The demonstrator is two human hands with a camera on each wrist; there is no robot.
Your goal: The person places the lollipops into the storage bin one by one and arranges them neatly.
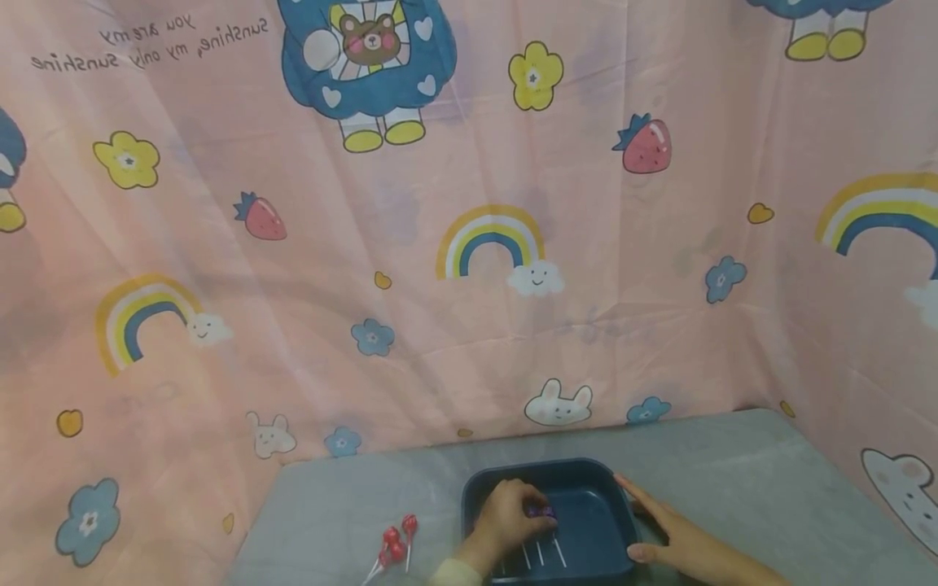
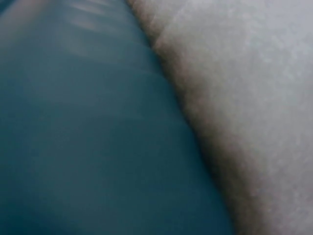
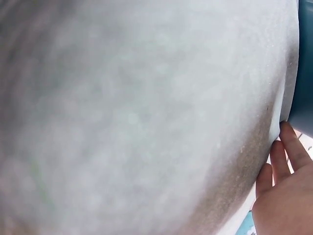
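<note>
A dark blue tray (image 1: 593,529) sits on the grey-covered table. My left hand (image 1: 506,517) is inside it, fingers curled round a purple-wrapped lollipop (image 1: 542,512). Several white lollipop sticks (image 1: 526,557) show below that hand, their heads mostly hidden behind it. My right hand (image 1: 677,537) rests along the tray's right side, its fingers fairly straight. In the right wrist view, the fingers (image 3: 293,147) lie at the tray's edge. The left wrist view shows only the tray's outer wall (image 2: 107,137), blurred, without the hand.
Several red lollipops (image 1: 396,547) lie loose on the table (image 1: 330,505) to the left of the tray. A pink printed curtain (image 1: 410,244) hangs behind the table and along its right side.
</note>
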